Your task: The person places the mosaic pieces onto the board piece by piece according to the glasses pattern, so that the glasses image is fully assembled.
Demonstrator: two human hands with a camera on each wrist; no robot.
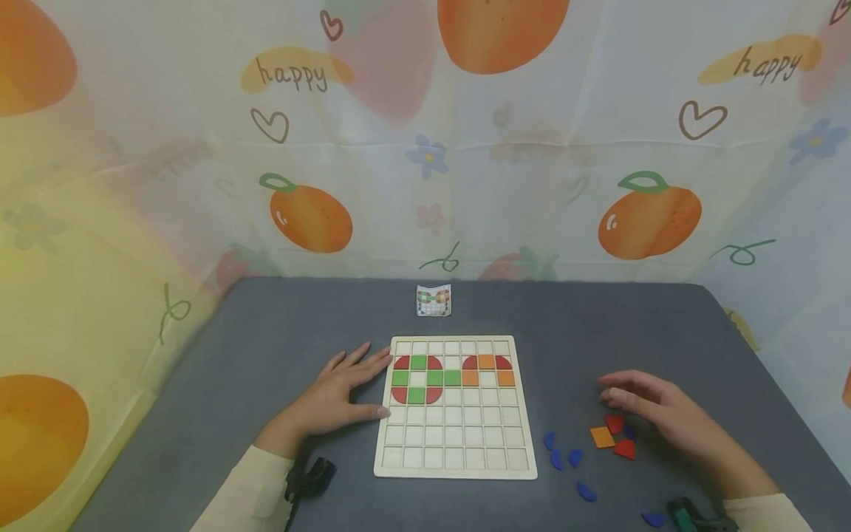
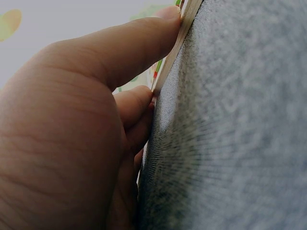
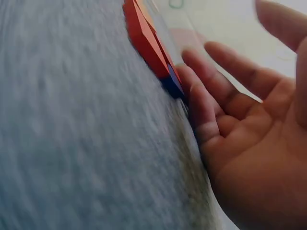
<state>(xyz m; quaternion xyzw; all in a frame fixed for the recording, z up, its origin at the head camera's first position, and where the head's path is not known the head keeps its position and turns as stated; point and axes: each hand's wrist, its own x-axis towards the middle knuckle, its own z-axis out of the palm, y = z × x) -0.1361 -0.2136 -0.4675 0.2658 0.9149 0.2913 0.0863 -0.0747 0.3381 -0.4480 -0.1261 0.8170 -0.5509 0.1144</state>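
A pale wooden grid board [image 1: 455, 436] lies on the table with red rounded corner pieces [image 1: 402, 363], green squares [image 1: 453, 378] and orange squares [image 1: 487, 362] in its upper cells. My left hand [image 1: 326, 403] is spread at the board's left side, thumb and fingertips touching the edge; the left wrist view shows this contact too. Holding nothing, my right hand [image 1: 658, 414] hovers with loosely bent fingers beside a loose orange square [image 1: 602, 437] and red pieces [image 1: 624, 449]. In the right wrist view, a blue piece [image 3: 172, 84] lies by its fingertips.
Several blue half-round pieces [image 1: 586, 491] are scattered right of the board. Behind the board stands a small card [image 1: 433, 301] printed with a coloured grid pattern. A patterned cloth [image 1: 465, 207] hangs beyond the grey table [image 1: 332, 310].
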